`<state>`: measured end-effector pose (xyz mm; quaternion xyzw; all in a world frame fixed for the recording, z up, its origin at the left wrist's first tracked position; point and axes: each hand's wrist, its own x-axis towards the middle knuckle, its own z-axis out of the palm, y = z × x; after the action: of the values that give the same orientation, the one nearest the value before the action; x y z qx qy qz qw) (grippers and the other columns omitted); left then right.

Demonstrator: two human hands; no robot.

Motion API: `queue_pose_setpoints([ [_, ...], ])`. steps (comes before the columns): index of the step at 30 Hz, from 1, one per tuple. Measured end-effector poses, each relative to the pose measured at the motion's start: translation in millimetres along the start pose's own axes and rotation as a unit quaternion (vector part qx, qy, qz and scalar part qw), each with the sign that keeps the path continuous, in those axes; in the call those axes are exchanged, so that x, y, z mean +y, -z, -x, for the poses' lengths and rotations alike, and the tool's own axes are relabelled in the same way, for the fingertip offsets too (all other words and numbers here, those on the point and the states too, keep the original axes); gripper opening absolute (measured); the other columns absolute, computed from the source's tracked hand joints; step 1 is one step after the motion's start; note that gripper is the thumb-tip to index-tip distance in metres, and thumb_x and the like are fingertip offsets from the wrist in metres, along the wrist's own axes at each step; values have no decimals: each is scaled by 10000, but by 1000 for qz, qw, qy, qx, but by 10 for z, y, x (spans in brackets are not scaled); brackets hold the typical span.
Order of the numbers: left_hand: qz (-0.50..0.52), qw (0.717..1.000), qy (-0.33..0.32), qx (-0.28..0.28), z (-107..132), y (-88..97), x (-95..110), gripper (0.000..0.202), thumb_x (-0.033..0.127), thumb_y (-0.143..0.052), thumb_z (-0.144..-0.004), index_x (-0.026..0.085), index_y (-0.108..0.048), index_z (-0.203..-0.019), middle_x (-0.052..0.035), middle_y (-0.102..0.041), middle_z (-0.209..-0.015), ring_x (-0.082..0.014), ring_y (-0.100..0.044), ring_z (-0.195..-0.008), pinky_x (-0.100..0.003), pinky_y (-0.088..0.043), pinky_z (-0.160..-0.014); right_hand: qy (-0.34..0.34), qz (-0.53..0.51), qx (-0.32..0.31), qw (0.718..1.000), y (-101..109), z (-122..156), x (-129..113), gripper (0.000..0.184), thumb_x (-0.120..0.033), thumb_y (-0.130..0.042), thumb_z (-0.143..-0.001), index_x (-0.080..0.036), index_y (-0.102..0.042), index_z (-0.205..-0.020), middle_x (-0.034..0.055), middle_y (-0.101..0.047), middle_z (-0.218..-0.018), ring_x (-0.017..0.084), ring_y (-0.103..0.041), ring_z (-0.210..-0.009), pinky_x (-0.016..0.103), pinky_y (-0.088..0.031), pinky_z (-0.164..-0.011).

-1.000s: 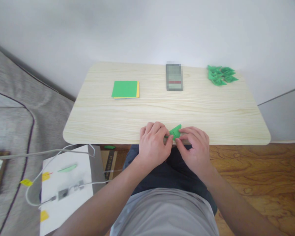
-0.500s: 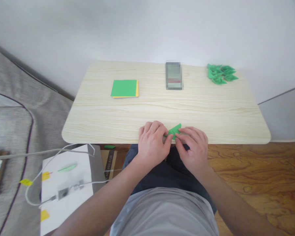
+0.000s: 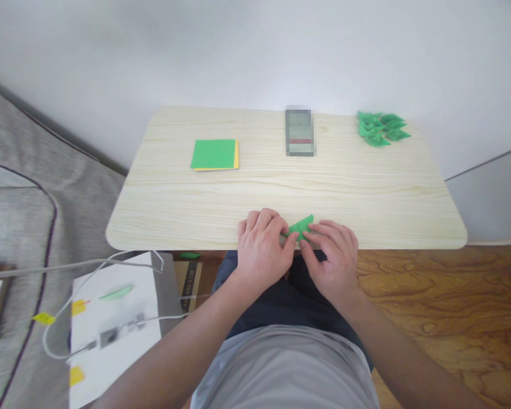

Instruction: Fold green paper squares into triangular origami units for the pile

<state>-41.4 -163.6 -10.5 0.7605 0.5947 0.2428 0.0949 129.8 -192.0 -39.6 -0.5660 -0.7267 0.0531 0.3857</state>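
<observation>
A small folded green paper piece (image 3: pixel 301 226) lies at the near edge of the light wooden table (image 3: pixel 281 187). My left hand (image 3: pixel 262 247) has its fingers curled and pinches the piece's left side. Pressing on the right side is my right hand (image 3: pixel 334 258), its fingers bent over the paper. Most of the piece is hidden under my fingers; only a pointed tip shows between the hands.
A stack of green and yellow paper squares (image 3: pixel 215 154) sits at the back left. A blurred phone (image 3: pixel 300 132) lies at the back middle, a pile of several folded green pieces (image 3: pixel 381 129) at the back right. A white box with cables (image 3: pixel 111 318) stands left of my lap.
Both hands and the green piece shifted very slightly left; the fingers keep working the same fold.
</observation>
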Motion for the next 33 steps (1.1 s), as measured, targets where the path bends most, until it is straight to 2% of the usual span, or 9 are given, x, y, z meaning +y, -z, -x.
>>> queue_pose_setpoints([
  [6, -1, 1000, 9, -7, -5, 11, 3, 168, 350, -726, -892, 241, -605, -852, -70, -661, -1071, -301, -554, -1062, -485, -413, -874, -18, -4, 10, 1000, -24, -1, -33, 162, -186, -699, -899, -301, -715, -1012, 33, -764, -1139, 306, -641, -1199, 567, -389, -1094],
  [10, 1, 1000, 5, -7, -8, 17, -6, 142, 353, -721, -898, 250, -625, -917, -71, -669, -1089, -304, -556, -1054, -478, -410, -862, -27, -13, 12, 999, -27, -8, -35, 186, -169, -679, -895, -307, -729, -1009, 33, -758, -1136, 306, -635, -1195, 566, -389, -1090],
  [16, 16, 1000, -5, -7, -27, 48, -112, 59, 317, -653, -949, 261, -667, -962, -64, -683, -1099, -287, -556, -1068, -452, -415, -876, -19, 0, -8, 1000, -19, -10, -30, 313, -146, -671, -886, -353, -760, -1103, 29, -731, -1176, 308, -609, -1218, 561, -396, -1085],
  [20, 29, 999, -33, -14, -19, 83, -186, 118, 301, -616, -973, 287, -723, -1022, -58, -691, -1137, -273, -558, -1092, -449, -417, -920, -9, 17, -18, 1000, -7, -2, -23, 293, -149, -665, -897, -355, -768, -1079, 26, -726, -1198, 304, -601, -1242, 564, -394, -1097],
  [24, 41, 994, -95, -23, 49, 115, -219, 212, 269, -579, -996, 332, -756, -1094, -35, -703, -1213, -252, -568, -1163, -457, -402, -1005, 23, 23, -41, 999, 49, 49, 31, 326, -155, -647, -912, -352, -743, -1153, 15, -727, -1262, 296, -591, -1298, 568, -384, -1128],
  [27, 46, 989, -140, -25, 154, 134, -219, 212, 246, -602, -977, 323, -765, -1089, -36, -722, -1209, -247, -582, -1183, -469, -389, -1046, 67, 18, -66, 995, 113, 110, 115, 357, -193, -676, -903, -354, -710, -1220, 8, -717, -1322, 301, -568, -1351, 579, -366, -1154],
  [33, 88, 976, -192, -43, 340, 191, -137, 222, 278, -649, -924, 302, -745, -1122, -50, -728, -1198, -248, -606, -1162, -476, -398, -1068, 149, -29, -72, 986, 168, 128, 288, 322, -105, -640, -920, -328, -718, -1139, -6, -755, -1268, 252, -623, -1307, 538, -427, -1125],
])
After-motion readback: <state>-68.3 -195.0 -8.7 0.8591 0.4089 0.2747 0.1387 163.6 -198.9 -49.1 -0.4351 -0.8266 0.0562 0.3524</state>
